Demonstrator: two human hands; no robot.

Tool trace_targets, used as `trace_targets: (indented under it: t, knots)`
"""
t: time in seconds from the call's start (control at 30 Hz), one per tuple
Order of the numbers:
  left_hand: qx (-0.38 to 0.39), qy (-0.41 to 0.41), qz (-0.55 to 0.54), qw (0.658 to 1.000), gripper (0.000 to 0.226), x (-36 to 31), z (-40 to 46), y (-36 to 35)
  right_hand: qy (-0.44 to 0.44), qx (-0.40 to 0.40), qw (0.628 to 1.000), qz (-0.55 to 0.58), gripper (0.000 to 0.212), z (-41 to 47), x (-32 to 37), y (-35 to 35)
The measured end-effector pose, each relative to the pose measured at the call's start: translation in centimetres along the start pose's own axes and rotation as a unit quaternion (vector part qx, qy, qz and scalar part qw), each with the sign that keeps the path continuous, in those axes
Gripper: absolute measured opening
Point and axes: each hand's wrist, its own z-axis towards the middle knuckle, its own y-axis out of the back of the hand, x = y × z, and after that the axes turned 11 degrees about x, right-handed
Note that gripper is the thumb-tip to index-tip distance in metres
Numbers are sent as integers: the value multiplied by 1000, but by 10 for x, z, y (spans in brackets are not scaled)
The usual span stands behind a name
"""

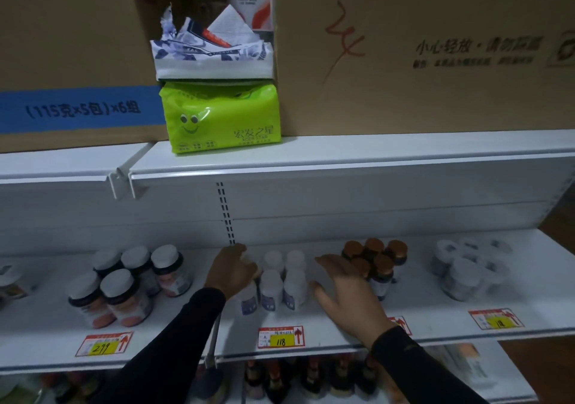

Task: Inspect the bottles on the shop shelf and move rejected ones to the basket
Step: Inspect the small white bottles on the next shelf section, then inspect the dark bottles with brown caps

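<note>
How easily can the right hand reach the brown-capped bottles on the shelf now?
Probably easily, yes. The right hand lies open right beside the brown-capped bottles, its fingers already overlapping the front ones, and nothing stands between them on the shelf.

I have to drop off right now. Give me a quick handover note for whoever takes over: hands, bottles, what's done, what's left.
Left hand: curled over a white bottle at the back left of the white bottle cluster; looks like a grip, partly hidden.
Right hand: open, holding nothing, between the white cluster and the brown-capped bottles.
Other groups on the same shelf: dark white-lidded jars on the left, pale bottles far right.
Basket: not in view.
Done: cannot tell. Left: inspect the bottle in hand, then the rest.
</note>
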Motion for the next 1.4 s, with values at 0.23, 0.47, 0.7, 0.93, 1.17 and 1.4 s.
trace_targets:
  t: [0.23,0.47,0.7,0.93,1.17,1.4]
  knots:
    - [-89,-108,-4,990,45,-45,-46,4,14,-11,1000,16,48,-10,-21,20]
    - [-116,-165,22,979,48,-97,-79,-29,15,-36,999,0,49,-32,-53,48]
    - [-67,-215,42,973,48,-125,-72,-74,-40,-83,996,-10,50,-66,-77,70]
    - [-19,-232,59,971,49,-143,-57,-106,-116,-95,988,-44,62,-101,-86,77]
    - [16,-174,84,981,49,-148,-32,-130,-146,-53,987,-28,56,-107,-94,66]
    - [38,-84,30,995,33,-157,-22,-146,-106,9,994,2,55,-91,-108,61]
